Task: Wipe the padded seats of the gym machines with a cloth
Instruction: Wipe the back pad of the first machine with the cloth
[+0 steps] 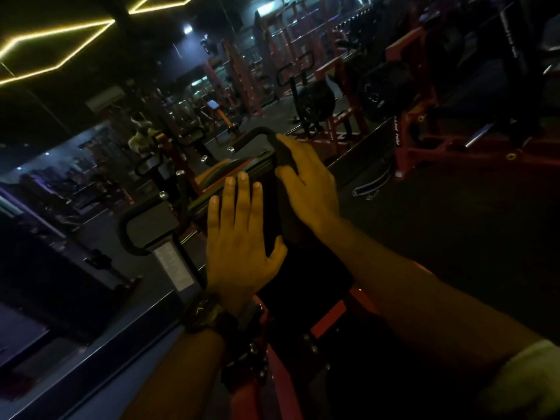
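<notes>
Nearest the camera, two bare forearms reached forward, the left one wearing a wristwatch [201, 310] and dark bracelets [245, 359]. Just beyond them a black padded seat [309, 268] sat on a red frame [327, 316]. The left hand [239, 244] lay flat on the pad's left edge, its fingers straight and slightly spread and its thumb resting on the padding. The right hand [309, 186] was further up the pad near its top end, its thumb and curled fingers gripping a dark cloth [285, 154] that lay against the padding. Past the fingertips lay a striped, multicoloured thing [227, 174], too dim to identify, and a black curved handle bar [254, 131] rose behind it. Farther off stood red machines carrying weight plates [315, 101], and a person in a pale top [141, 137] showed at the left. Yellow light strips [57, 40] glowed on the dark ceiling.
</notes>
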A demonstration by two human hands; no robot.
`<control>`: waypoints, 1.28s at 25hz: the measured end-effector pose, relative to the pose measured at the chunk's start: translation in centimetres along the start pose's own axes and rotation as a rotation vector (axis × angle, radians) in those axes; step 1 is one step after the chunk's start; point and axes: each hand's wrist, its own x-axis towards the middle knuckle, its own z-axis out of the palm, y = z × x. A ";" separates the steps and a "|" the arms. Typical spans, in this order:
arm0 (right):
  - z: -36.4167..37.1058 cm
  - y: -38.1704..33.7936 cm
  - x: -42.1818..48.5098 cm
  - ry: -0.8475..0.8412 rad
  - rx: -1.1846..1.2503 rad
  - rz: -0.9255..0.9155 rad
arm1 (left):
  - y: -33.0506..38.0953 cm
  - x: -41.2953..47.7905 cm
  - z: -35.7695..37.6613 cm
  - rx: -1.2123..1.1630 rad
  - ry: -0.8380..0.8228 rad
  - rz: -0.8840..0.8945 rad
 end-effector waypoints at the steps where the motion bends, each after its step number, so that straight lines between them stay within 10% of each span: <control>1: 0.0 0.5 -0.8 0.005 0.010 0.040 | 0.0 0.0 -0.1 0.007 -0.009 0.006; 5: -1.4 3.4 -7.5 -0.019 -0.010 0.276 | 0.2 -0.3 -0.3 0.070 -0.065 0.037; 11: -0.8 1.9 -2.0 -0.036 0.052 0.073 | 1.3 -0.5 -0.3 0.082 -0.096 0.043; 15: -1.9 6.7 -9.0 -0.061 0.038 0.393 | 1.4 -1.0 -0.3 0.128 -0.143 0.052; 21: -0.8 4.4 -2.4 -0.057 0.067 0.063 | 2.6 -1.1 -0.1 0.124 -0.163 0.024; 26: -1.8 9.8 -10.5 -0.071 -0.021 0.417 | 2.6 -1.4 -0.1 0.131 -0.185 0.039; 32: -1.5 7.5 -4.2 -0.113 0.087 0.157 | 3.2 -1.9 0.2 0.133 -0.195 0.039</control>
